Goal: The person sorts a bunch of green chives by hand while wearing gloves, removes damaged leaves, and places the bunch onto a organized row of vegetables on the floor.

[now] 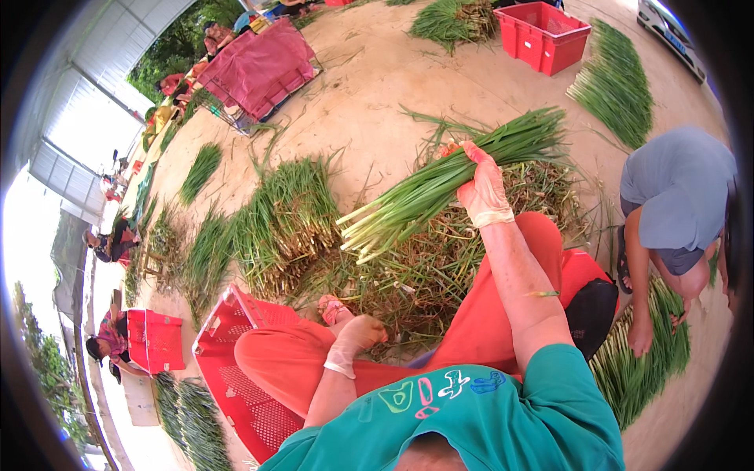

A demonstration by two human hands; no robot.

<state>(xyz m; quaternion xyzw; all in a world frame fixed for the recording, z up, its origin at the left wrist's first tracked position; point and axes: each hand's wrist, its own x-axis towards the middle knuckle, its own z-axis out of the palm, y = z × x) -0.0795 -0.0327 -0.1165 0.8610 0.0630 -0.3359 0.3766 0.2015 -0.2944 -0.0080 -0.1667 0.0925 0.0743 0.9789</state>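
My right hand (484, 188), in a thin pale glove, is closed round a bunch of chives (440, 182). Its white stem ends point to the lower left and the green leaf tips to the upper right. The bunch is held above a heap of brown and green trimmings (424, 275) in front of my legs. Low over my left knee is my gloved left hand (359, 336), its fingers curled in; whether something small is in them is hidden. Left of the trimmings lies a thick pile of untrimmed chives (287, 220) with brownish root ends.
A red crate (236, 377) stands against my left leg. At the right a person in grey (675, 188) bends over laid-out chives (652, 353). Farther off are another red crate (542, 39), green rows (616, 86) and a cart with a dark red cover (259, 71).
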